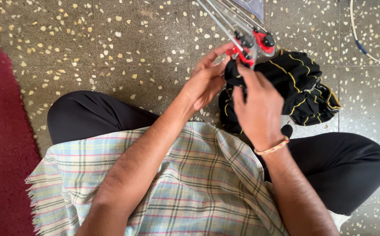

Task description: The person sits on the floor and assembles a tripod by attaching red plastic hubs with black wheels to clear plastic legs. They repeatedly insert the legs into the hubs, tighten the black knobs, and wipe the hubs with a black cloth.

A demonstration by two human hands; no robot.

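I sit cross-legged on a speckled stone floor. My left hand (205, 81) pinches a red clip (242, 56) at the end of a metal rod frame (225, 22). Close beside it, my right hand (257, 107) grips the edge of a black cloth with yellow stripes (301, 85) and holds it up at the clip. The rest of the cloth lies bunched on the floor past my right knee. A second red and black clip (265, 41) sits just behind the first on the frame.
A plaid cloth (185, 188) covers my lap over black trousers. A dark red mat (2, 144) lies along the left edge. A white cable (364, 43) curves across the floor at the top right. A woven band circles my right wrist (272, 148).
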